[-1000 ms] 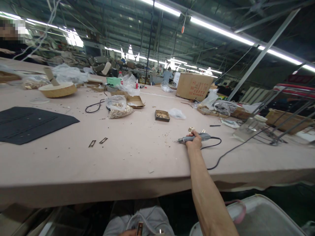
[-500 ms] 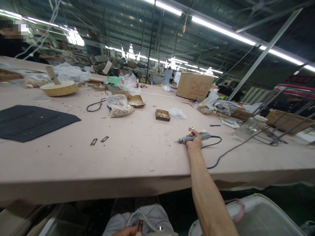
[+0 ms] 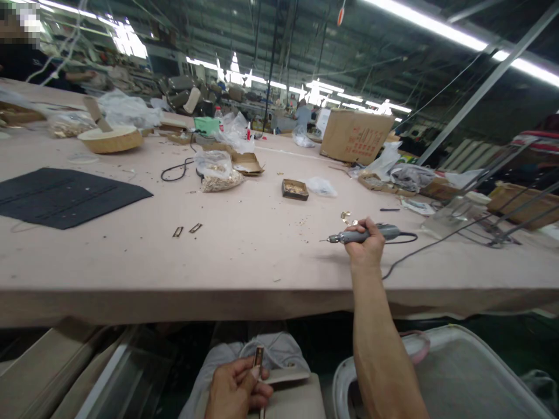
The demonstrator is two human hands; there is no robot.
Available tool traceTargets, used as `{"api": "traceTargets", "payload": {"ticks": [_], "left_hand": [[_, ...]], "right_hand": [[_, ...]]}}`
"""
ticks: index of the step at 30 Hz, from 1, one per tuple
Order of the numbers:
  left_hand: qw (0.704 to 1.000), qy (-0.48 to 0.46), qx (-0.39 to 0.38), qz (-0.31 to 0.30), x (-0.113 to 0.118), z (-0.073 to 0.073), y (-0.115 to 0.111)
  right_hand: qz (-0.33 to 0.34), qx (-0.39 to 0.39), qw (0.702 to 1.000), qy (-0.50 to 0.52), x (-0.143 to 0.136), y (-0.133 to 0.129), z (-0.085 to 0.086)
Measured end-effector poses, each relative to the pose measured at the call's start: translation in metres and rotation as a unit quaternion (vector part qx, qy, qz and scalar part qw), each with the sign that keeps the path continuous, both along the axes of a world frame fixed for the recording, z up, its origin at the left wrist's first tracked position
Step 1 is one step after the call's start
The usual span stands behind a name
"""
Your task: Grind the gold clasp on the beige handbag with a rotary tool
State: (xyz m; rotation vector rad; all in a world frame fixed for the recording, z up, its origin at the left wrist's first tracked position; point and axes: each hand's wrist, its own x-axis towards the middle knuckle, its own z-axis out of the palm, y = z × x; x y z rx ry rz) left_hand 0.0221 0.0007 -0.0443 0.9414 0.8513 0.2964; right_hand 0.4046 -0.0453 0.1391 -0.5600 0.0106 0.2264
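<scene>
Two hands: both yours, both gripping something.
Right hand point(image 3: 365, 247): your fingers wrap the grey tool point(image 3: 364, 234), lifted just above the table point(image 3: 244, 256), tip pointing left, cord point(image 3: 404, 256) trailing right.
Left hand point(image 3: 238, 389): low over your lap, you pinch a small metal plate point(image 3: 258, 356) upright, beside a beige piece point(image 3: 286, 375).
Table: two plates point(image 3: 186, 230) lie well left of the tool; a tray point(image 3: 295, 190) sits farther back.

Matt grey plastic rotary tool point(image 3: 364, 234), shiny metal plate point(image 3: 258, 356), matt pinkish cloth-covered table point(image 3: 244, 250).

bright overhead tubes, warped edges
</scene>
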Motion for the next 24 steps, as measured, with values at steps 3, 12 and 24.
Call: {"api": "traceTargets", "payload": {"ticks": [3,12,24], "left_hand": [[1.000,-0.019,-0.010,-0.008,0.001,0.012,-0.006],[0.999,-0.021,-0.043,0.018,-0.001,0.012,-0.009],[0.998,-0.043,-0.035,0.012,-0.006,0.019,-0.012]], "right_hand": [[0.045,0.010,0.998,-0.043,-0.052,-0.020,0.003],[0.117,-0.136,0.979,-0.093,-0.217,-0.043,-0.044],[0.097,-0.219,0.958,-0.159,-0.275,-0.028,-0.089]]}}
